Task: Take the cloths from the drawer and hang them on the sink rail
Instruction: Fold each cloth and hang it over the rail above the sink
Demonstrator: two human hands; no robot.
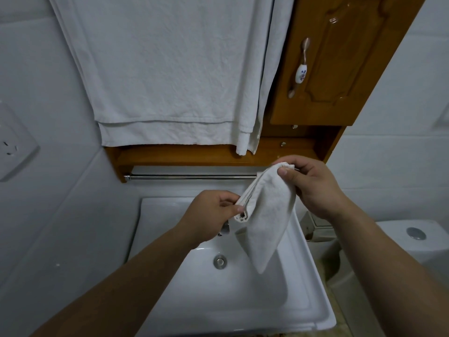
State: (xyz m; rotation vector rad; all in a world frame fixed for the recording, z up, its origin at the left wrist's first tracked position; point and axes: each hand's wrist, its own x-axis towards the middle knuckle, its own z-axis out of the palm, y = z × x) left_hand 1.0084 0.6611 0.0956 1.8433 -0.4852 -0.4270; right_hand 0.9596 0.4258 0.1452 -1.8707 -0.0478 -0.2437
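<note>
White wall tiles are seen on both sides of a wooden cabinet (335, 59), from which a large white towel (165, 76) is hung. Below its shelf a metal rail (189, 177) is fixed, bare along its visible length. A white sink (243, 300) is mounted beneath, with a drain (220, 261) in the bowl. Both forearms are extended forward over the sink. A folded white cloth (266, 215) is held between the hands above the far edge of the sink, just in front of the rail's right end, its lower corner hanging toward the bowl. The left hand (211, 215) pinches the cloth's folded left edge between thumb and fingers. The right hand (313, 188) is raised higher, palm turned inward, and pinches the cloth's top corner. A wall socket (14, 144) is noted at far left, a toilet cistern (413, 237) at right.
</note>
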